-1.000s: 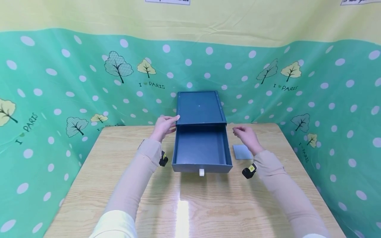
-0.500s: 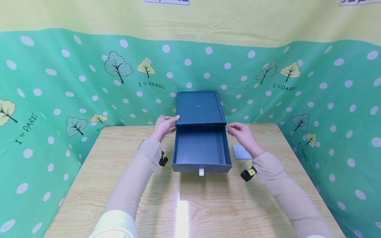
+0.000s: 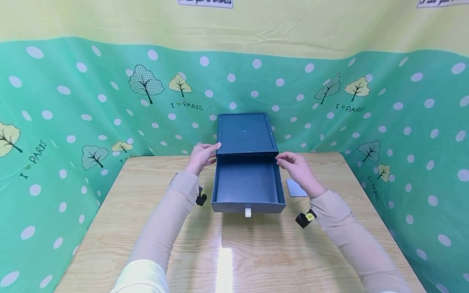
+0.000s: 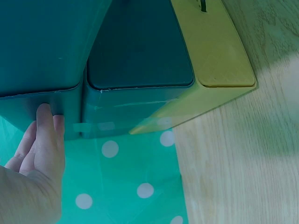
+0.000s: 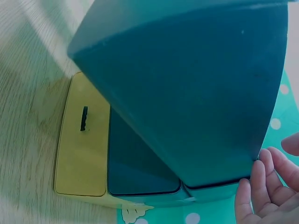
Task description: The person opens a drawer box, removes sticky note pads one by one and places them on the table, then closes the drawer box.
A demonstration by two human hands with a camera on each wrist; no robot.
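A dark blue drawer cabinet (image 3: 246, 132) stands on the table with its top drawer (image 3: 234, 206) pulled far out; inside it I see only the bare bottom. My left hand (image 3: 201, 158) rests on the cabinet's left side, thumb at the top edge. In the left wrist view its fingers (image 4: 44, 123) lie straight against the side. My right hand (image 3: 298, 167) touches the right side where drawer and cabinet meet. The right wrist view shows its fingertips (image 5: 259, 175) at that corner, slightly bent, the thumb standing apart. I see nothing held between them.
Below the pulled-out drawer are a closed teal drawer (image 5: 135, 161) and a yellow drawer (image 5: 81, 154). A pale blue square (image 3: 296, 188) lies on the table (image 3: 256, 252) right of the cabinet. A green polka-dot cloth (image 3: 234, 81) hangs behind.
My right hand has moved left from beside the cabinet until its fingertips reach the drawer's right edge. My left hand, the cabinet and the drawer have stayed in place.
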